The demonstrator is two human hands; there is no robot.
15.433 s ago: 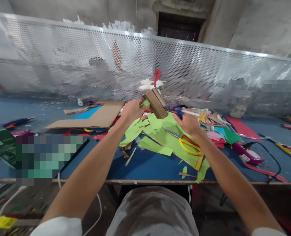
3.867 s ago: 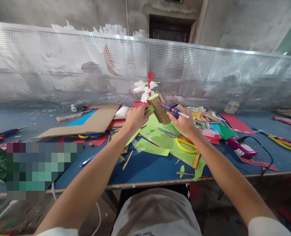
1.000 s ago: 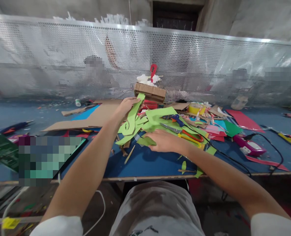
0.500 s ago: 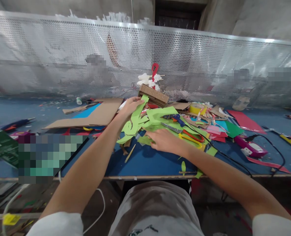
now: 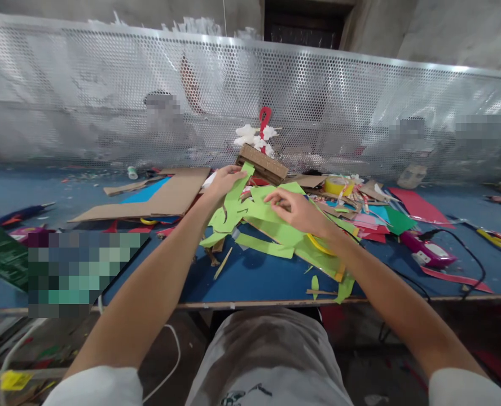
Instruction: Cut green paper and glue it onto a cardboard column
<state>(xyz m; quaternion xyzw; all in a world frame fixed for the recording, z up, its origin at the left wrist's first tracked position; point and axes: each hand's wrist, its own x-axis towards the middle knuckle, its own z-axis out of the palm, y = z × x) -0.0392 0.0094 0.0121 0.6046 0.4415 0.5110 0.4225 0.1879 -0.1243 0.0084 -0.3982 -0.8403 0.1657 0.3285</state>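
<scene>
My left hand [image 5: 226, 183] is closed on a light green paper strip [image 5: 236, 192] that hangs down toward the table. Against the strip's upper end is a tilted brown cardboard block [image 5: 263, 162]; whether my fingers also hold the block I cannot tell. White flower-like shapes [image 5: 246, 134] and a red looped piece [image 5: 265, 117] rise behind it. My right hand [image 5: 295, 210] hovers over the green paper sheets [image 5: 267, 211], fingers loosely bent and apart, with nothing visible in them. Beneath my right wrist, the yellow handle of the scissors [image 5: 318, 245] shows; the glue gun is hidden.
Brown cardboard [image 5: 178, 194] lies to the left, near a blurred-out panel [image 5: 85, 270]. Paper scraps, a yellow tape roll [image 5: 337, 185], a purple corded device [image 5: 430, 249] and more scissors [image 5: 493, 239] are on the right. A perforated metal screen [image 5: 318, 101] stands behind the table.
Earlier my right hand held the glue gun against the cardboard block; the gun was then laid on the green paper. Since half a second ago my right hand has risen from the lower paper strip.
</scene>
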